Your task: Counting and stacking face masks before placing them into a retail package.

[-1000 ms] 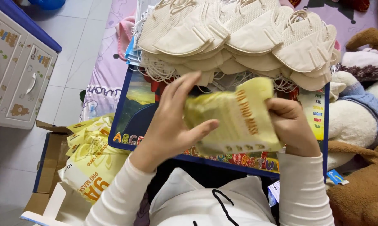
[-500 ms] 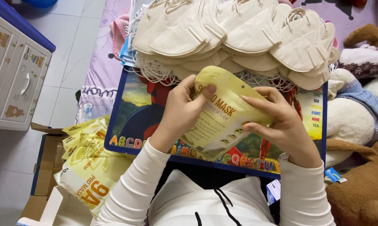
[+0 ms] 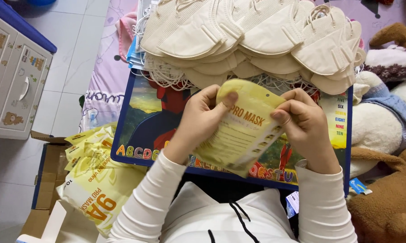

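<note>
**Two hands hold a thin yellow pouch**

Both hands grip one yellow pouch (image 3: 243, 130) above the picture board (image 3: 135, 121). The left hand (image 3: 200, 119) pinches the top left edge, with its thumb pressed on the front. The right hand (image 3: 304, 126) pinches the top right corner. The pouch looks light, flat and bendy, like shiny plastic, so it may slip. The edges and corners look like the best places to hold it. Soft cream face masks (image 3: 252, 38) lie in a big pile just behind it on the board. More yellow pouches (image 3: 92, 180) sit in a cardboard box (image 3: 47, 180) on the left. Stuffed toys (image 3: 387, 135) rest on the right.
</note>
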